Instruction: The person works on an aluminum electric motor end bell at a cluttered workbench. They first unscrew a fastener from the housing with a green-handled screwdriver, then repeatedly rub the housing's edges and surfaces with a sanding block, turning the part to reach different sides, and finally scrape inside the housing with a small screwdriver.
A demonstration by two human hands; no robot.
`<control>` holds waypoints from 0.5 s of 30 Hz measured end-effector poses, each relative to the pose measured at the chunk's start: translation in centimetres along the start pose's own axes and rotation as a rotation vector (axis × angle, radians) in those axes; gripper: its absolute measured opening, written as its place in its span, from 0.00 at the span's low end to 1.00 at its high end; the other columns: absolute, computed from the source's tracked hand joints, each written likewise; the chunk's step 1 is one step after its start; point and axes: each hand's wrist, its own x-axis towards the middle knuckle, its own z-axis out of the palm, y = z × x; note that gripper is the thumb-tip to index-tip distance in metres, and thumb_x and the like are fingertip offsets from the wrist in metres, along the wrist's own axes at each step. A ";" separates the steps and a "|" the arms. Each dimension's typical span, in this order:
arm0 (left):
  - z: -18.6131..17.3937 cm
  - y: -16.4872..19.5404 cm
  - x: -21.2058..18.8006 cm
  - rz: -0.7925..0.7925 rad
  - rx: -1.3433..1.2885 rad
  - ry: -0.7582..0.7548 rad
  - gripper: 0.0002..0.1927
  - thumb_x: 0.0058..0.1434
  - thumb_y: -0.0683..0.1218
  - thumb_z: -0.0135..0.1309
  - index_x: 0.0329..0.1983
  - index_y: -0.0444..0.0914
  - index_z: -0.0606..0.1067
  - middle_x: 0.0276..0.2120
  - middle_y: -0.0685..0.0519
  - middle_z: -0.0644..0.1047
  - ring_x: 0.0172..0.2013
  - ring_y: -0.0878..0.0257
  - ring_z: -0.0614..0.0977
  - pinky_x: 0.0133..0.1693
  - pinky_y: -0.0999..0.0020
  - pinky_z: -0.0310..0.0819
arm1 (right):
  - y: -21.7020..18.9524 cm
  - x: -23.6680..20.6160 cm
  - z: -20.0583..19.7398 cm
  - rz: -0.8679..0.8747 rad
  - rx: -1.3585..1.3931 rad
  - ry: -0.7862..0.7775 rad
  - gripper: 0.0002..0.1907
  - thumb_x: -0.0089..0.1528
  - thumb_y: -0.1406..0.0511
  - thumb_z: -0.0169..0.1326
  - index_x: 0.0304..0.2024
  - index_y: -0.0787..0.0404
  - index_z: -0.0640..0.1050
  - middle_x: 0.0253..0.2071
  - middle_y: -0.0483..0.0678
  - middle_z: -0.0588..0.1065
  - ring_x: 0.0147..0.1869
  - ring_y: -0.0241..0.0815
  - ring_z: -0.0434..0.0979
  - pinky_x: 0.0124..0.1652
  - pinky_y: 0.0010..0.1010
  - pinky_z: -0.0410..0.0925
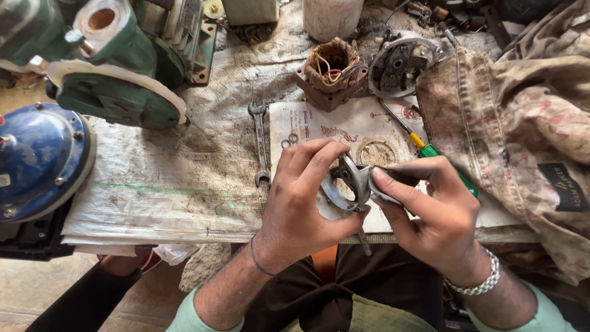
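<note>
Just below centre frame, my left hand [301, 197] clamps the small metal motor bracket [345, 184] while my right hand [430, 203] pinches a dark rag [387, 179] against it. Only fingertips hold it (greasy, I suspect), so it might slip onto the counter [184, 178] near the spanner [260, 144].

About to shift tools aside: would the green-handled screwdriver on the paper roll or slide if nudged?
The screwdriver has a rounded handle, so it may roll. It lies on smooth paper, so probably slides easily. Its thin metal shaft looks stiff, and it seems light.
</note>
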 end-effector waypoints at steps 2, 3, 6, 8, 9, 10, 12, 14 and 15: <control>0.1 0.1 -0.1 -0.002 0.007 0.004 0.41 0.43 0.48 0.72 0.62 0.37 0.69 0.57 0.47 0.72 0.59 0.49 0.74 0.61 0.55 0.72 | 0.0 -0.1 0.0 -0.115 0.018 -0.017 0.21 0.53 0.73 0.68 0.49 0.62 0.83 0.44 0.52 0.76 0.45 0.46 0.79 0.43 0.33 0.73; 0.1 0.0 0.0 -0.001 0.014 0.008 0.41 0.43 0.48 0.72 0.61 0.37 0.69 0.57 0.47 0.72 0.58 0.49 0.75 0.60 0.55 0.72 | 0.0 -0.1 0.0 -0.175 0.029 -0.022 0.21 0.52 0.72 0.68 0.48 0.62 0.82 0.44 0.52 0.75 0.45 0.47 0.78 0.43 0.35 0.73; 0.2 0.1 0.0 -0.008 0.010 0.003 0.41 0.43 0.49 0.72 0.61 0.37 0.69 0.57 0.48 0.73 0.57 0.50 0.75 0.58 0.56 0.74 | 0.1 -0.1 0.0 0.004 0.043 0.011 0.18 0.56 0.75 0.67 0.49 0.61 0.83 0.46 0.52 0.76 0.43 0.42 0.80 0.41 0.28 0.75; 0.3 0.1 0.0 0.007 0.029 0.023 0.41 0.43 0.49 0.72 0.61 0.38 0.69 0.56 0.48 0.73 0.57 0.50 0.76 0.59 0.56 0.73 | 0.1 0.0 -0.1 -0.117 0.057 -0.006 0.19 0.53 0.75 0.66 0.48 0.62 0.83 0.44 0.52 0.76 0.44 0.45 0.79 0.41 0.32 0.74; 0.3 0.1 0.1 0.016 0.042 0.033 0.41 0.43 0.49 0.72 0.60 0.38 0.69 0.56 0.48 0.73 0.57 0.50 0.76 0.60 0.56 0.73 | 0.1 0.1 -0.1 -0.179 0.067 -0.011 0.20 0.52 0.75 0.65 0.47 0.63 0.82 0.44 0.52 0.76 0.44 0.47 0.79 0.41 0.35 0.74; 0.2 0.0 0.1 0.012 0.043 0.026 0.41 0.43 0.49 0.71 0.61 0.38 0.69 0.56 0.48 0.73 0.57 0.49 0.76 0.59 0.56 0.74 | 0.1 0.2 -0.1 -0.117 0.065 -0.003 0.19 0.54 0.75 0.65 0.48 0.62 0.83 0.44 0.52 0.76 0.44 0.45 0.79 0.41 0.32 0.75; 0.2 0.1 -0.1 -0.004 0.033 0.010 0.41 0.42 0.50 0.71 0.61 0.38 0.69 0.55 0.49 0.74 0.56 0.49 0.76 0.58 0.56 0.74 | 0.0 0.2 -0.1 0.015 0.057 0.002 0.16 0.58 0.76 0.65 0.49 0.61 0.83 0.46 0.52 0.76 0.44 0.40 0.80 0.40 0.26 0.75; 0.3 0.1 0.0 0.000 0.038 0.009 0.41 0.42 0.49 0.70 0.61 0.38 0.69 0.56 0.48 0.74 0.56 0.49 0.76 0.58 0.56 0.74 | -0.1 0.3 -0.2 -0.069 0.106 -0.014 0.17 0.56 0.75 0.64 0.48 0.61 0.83 0.45 0.51 0.76 0.45 0.43 0.79 0.42 0.31 0.75; 0.3 0.0 0.0 0.005 0.046 0.009 0.41 0.42 0.49 0.70 0.61 0.38 0.69 0.56 0.48 0.74 0.56 0.49 0.76 0.59 0.56 0.74 | -0.1 0.4 -0.2 -0.113 0.132 -0.018 0.17 0.55 0.75 0.63 0.47 0.61 0.82 0.44 0.51 0.75 0.45 0.45 0.78 0.42 0.33 0.74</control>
